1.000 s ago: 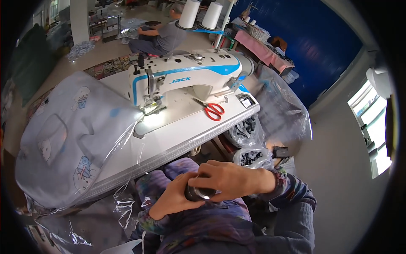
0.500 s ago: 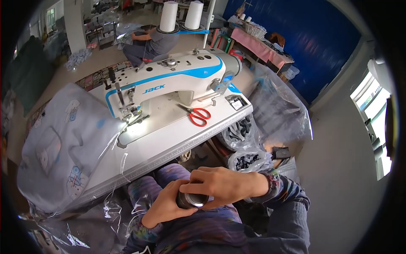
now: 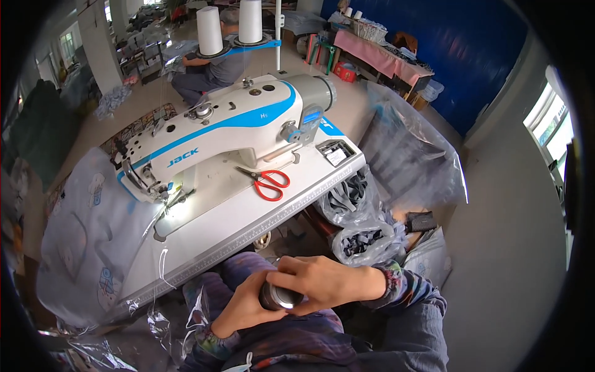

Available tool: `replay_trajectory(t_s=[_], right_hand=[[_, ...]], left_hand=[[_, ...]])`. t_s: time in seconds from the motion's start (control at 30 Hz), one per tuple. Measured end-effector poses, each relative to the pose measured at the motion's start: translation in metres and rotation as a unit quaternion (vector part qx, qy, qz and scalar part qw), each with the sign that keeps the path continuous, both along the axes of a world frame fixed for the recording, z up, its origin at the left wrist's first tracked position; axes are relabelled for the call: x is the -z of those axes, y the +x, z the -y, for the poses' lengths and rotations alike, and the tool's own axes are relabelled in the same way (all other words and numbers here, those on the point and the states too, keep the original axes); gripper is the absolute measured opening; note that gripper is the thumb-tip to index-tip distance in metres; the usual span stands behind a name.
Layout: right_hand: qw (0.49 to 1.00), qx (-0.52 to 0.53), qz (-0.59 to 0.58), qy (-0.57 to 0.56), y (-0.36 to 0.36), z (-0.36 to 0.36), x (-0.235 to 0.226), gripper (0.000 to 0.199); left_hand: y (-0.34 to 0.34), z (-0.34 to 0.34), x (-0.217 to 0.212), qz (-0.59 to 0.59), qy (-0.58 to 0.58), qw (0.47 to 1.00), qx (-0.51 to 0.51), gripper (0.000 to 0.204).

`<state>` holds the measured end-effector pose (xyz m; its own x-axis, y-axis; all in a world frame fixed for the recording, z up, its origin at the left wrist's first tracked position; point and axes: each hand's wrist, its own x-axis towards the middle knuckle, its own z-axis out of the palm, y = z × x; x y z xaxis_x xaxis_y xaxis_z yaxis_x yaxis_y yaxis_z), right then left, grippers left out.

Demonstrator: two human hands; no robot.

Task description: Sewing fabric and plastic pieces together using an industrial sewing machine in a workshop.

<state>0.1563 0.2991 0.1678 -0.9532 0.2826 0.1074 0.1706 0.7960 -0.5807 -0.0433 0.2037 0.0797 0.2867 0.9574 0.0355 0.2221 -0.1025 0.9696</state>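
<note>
Head view: above a clothed lap [image 3: 304,338], the left hand [image 3: 243,310] curls around the side of a dark cylindrical container [image 3: 279,297] while the right hand [image 3: 325,282], back upward, arches over its top, both hands closed on it near the white surface [image 3: 207,248].

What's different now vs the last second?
The view shifted: the sewing machine sits farther left in frame. Nothing visibly taken hold of or let go.

Unchanged: left hand and right hand both on the dark container; red-handled scissors lying on the machine table.
</note>
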Motion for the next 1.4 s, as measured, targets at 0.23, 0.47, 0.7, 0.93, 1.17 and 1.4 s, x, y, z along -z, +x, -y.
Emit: replay_trajectory(t_s=[0.23,0.47,0.7,0.93,1.17,1.4], right_hand=[[0.994,-0.101,0.021,-0.028,0.019,-0.018,-0.013,0.069],[0.98,-0.198,-0.006,0.028,0.014,-0.023,-0.012,0.063],[0.993,-0.109,-0.037,-0.015,0.004,-0.01,-0.008,0.066],[0.984,0.079,0.154,0.033,-0.015,0.009,0.008,0.068],[0.993,-0.096,0.044,0.054,-0.013,-0.011,-0.017,0.056],[0.919,0.018,-0.243,-0.308,0.006,-0.004,-0.043,0.071]], left_hand=[[0.007,-0.015,-0.001,0.03,-0.043,0.996,0.073,0.07],[0.002,-0.014,-0.004,0.038,-0.067,0.99,0.115,0.072],[0.001,-0.006,0.005,0.056,-0.005,0.998,0.038,0.074],[-0.007,0.001,0.004,-0.09,0.052,0.991,-0.089,0.069],[-0.01,0.006,0.004,0.027,-0.016,0.998,-0.047,0.071],[-0.02,0.006,-0.058,0.131,0.015,0.988,-0.077,0.074]])
